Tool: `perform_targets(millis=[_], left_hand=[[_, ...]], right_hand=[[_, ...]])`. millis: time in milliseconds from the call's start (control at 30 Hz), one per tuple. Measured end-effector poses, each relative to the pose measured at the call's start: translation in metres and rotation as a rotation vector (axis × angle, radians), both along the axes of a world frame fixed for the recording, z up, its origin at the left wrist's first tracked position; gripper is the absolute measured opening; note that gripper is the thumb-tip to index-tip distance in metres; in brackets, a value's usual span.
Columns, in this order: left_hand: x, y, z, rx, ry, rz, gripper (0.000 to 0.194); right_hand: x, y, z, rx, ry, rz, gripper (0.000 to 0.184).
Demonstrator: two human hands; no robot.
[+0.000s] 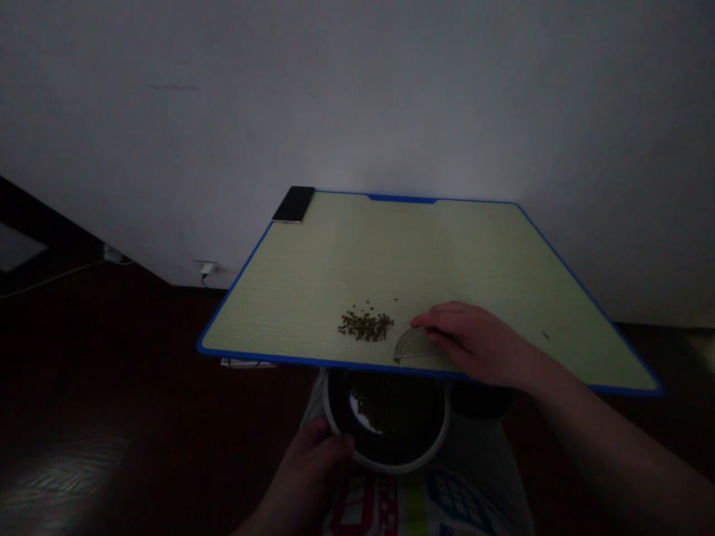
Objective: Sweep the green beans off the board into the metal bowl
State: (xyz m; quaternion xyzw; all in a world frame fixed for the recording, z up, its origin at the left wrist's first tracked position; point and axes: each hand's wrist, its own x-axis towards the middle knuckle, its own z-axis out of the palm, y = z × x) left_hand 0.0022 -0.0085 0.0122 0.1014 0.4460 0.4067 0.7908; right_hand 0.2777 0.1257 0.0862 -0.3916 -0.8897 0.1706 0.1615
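My right hand [466, 339] is closed on a clear protractor [410, 345], held low over the near part of the pale tabletop [418, 253]. Left of the protractor lies a loose pile of small brown-green grains [366, 326], with a few stray ones behind it. Below the table's front edge, my left hand [316, 454] grips the rim of a round bowl [405, 467], thumb over the inside. Dark green contents [396, 406] show in the bowl, along with a bright patch of its inner surface. The table edge hides the bowl's far side.
A dark phone [295, 205] rests on the far left corner of the table. Blue trim runs around the tabletop, which stands against a pale wall [357, 97]. A plug [208, 269] sits in a wall socket at the left. One small dark sliver [546, 335] lies on the right side.
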Motion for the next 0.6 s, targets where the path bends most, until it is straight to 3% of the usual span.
perform_targets(millis=[400, 600], left_hand=[[0.001, 0.001, 0.003, 0.016, -0.005, -0.013, 0.019], [0.000, 0.001, 0.005, 0.022, -0.002, -0.015, 0.017]], right_hand=[[-0.010, -0.004, -0.006, 0.080, -0.038, -0.127, 0.038], [-0.013, -0.007, -0.005, 0.058, -0.022, -0.104, 0.038]])
